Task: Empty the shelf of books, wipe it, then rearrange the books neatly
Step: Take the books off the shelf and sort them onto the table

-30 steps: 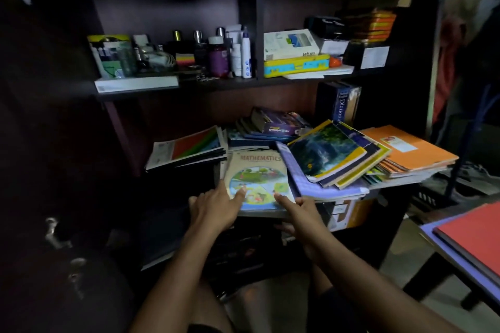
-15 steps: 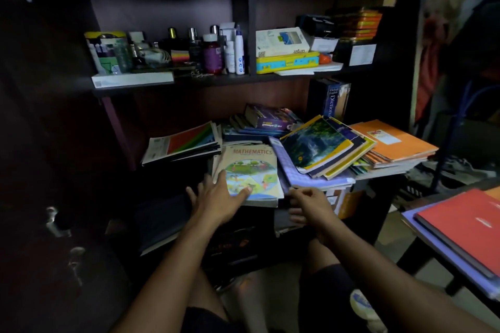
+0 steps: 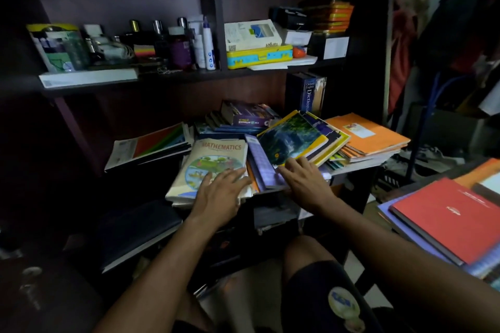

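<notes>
Landmark: the cream paperback Mathematics textbook (image 3: 213,162), lying flat atop a pile at the front edge of the dark wooden shelf (image 3: 167,77). Left of it, a thin white booklet with a red, orange and green cover (image 3: 151,143) lies tilted on other books. My left hand (image 3: 219,192) rests on the textbook's lower right corner, fingers straight and spread, gripping nothing. Just right of the textbook, my right hand (image 3: 303,181) lies flat, fingers extended, on a lilac checked notebook (image 3: 263,167) and the edge of a yellow-bordered book with a green landscape cover (image 3: 292,138). Further right sits a stack of orange exercise books (image 3: 370,135).
</notes>
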The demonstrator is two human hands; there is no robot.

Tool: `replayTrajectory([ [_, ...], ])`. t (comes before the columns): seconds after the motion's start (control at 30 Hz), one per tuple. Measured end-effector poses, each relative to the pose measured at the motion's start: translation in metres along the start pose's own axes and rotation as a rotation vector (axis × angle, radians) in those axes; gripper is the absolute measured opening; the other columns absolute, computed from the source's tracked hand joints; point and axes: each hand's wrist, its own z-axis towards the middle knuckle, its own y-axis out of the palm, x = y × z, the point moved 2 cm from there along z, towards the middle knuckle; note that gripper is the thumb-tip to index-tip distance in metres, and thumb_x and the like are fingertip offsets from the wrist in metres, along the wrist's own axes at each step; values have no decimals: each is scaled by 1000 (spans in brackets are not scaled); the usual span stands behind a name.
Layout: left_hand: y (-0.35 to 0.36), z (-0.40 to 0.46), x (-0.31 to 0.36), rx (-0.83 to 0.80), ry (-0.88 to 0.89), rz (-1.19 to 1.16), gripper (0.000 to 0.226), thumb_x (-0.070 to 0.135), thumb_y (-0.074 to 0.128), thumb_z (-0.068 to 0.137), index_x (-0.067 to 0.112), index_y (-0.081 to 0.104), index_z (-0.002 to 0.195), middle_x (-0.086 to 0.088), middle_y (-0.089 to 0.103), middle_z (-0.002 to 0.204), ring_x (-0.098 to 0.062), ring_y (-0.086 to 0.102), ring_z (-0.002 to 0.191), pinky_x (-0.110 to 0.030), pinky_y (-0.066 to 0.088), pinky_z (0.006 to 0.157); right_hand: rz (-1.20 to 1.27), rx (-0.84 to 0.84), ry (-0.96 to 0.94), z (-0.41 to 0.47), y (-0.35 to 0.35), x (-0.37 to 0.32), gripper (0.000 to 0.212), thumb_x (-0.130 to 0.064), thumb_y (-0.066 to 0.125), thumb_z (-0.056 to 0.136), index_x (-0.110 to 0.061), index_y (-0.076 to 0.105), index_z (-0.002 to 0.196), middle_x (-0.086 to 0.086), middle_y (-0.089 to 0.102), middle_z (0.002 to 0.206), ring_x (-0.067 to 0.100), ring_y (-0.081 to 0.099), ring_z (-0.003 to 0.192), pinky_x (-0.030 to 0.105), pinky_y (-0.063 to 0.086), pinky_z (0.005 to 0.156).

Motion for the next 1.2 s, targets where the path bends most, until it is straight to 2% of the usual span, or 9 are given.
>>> replayTrajectory([
  [0.17,-17,13,9,-233,-101,-185,70,77,55,84,34,51,140,10,36,159,-18,34,146,-51,24,120,24,115,-84,12,-16,13,29,-33,51,95,-15,60,115,8,60,108,34,53,93,45,50,68],
  [0.33,-53,28,41,33,-580,-1235,57,76,52,87,27,66,113,-6,72,111,-24,71,94,-50,61,81,191,360,65,27,-63,23,34,-31,43,100,-10,58,122,10,57,123,33,50,111,45,50,84],
  [0.5,-64,39,59,-282,-760,-1905,88,88,54,72,13,72,114,-22,73,109,-37,75,89,-52,60,74,168,375,-77,2,-101,4,31,-29,50,95,-15,56,122,7,61,117,29,60,95,41,45,74],
  [0.7,-66,0,90,-264,-749,-1784,11,5,53,94,1,63,98,-19,65,82,-28,66,65,-42,62,61,429,220,-195,-87,-124,0,37,-48,52,98,-19,70,112,-1,68,109,19,63,99,36,47,81],
  [0.83,-81,-40,102,-237,-632,-1684,28,4,58,81,-1,64,109,-23,70,95,-28,66,74,-37,54,65,920,218,444,-149,-138,43,47,-56,52,95,-13,70,101,8,68,98,10,57,88,39,50,82],
  [0.9,-92,-56,117,-276,-470,-1721,42,3,55,79,-4,62,120,-23,71,115,-33,66,94,-35,53,70,1432,-84,807,-195,-130,51,52,-59,58,89,-10,69,103,15,68,98,16,61,83,36,55,71],
  [0.97,-100,-62,141,-362,-282,-1741,55,3,54,73,6,62,128,-16,70,123,-32,68,104,-34,57,74,1861,-289,897,-233,-129,43,56,-62,52,92,-17,69,122,9,72,119,25,68,105,42,55,90],
  [1.07,-99,-42,187,-450,-94,-1610,66,5,54,68,21,61,132,-4,73,122,-24,70,107,-31,58,78,1982,23,988,-260,-139,60,37,-42,50,101,-18,67,124,4,74,117,26,71,109,44,52,96],
  [1.2,-57,30,257,-491,48,-1376,76,11,53,67,28,55,142,11,69,129,-16,64,121,-43,51,99,1550,345,1077,-279,-122,111,28,-16,61,99,-11,63,127,4,75,114,21,73,99,39,60,85],
])
